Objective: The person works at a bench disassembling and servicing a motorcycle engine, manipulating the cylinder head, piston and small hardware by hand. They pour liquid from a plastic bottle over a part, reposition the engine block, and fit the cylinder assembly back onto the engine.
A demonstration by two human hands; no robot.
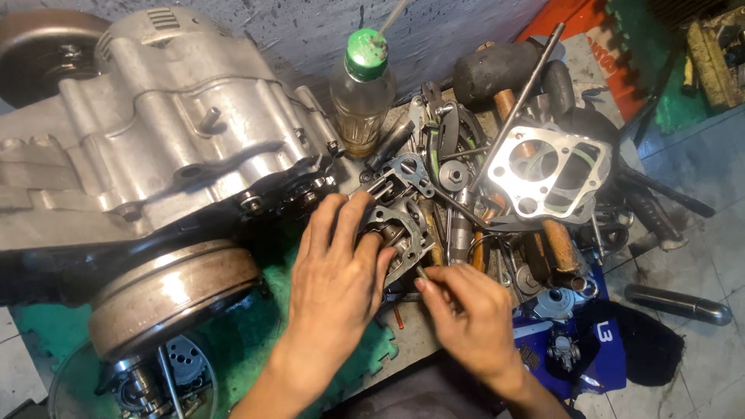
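Two hands on it: our left hand point(335, 268) gripped the small engine part point(400, 225); right hand point(466, 314) pinched a thin pin point(421, 271) just right of it, pointing far-left.

Grey metal engine part point(400, 225), apparently tilted

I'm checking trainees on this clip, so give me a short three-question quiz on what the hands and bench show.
1. True or false: the left hand rests on a small metal engine part.
2. What do the right hand fingers pinch? A) a thin metal pin B) the plastic bottle C) the rubber mallet
3. What colour is the bottle's cap?

Key: 1 true. 2 A. 3 green.
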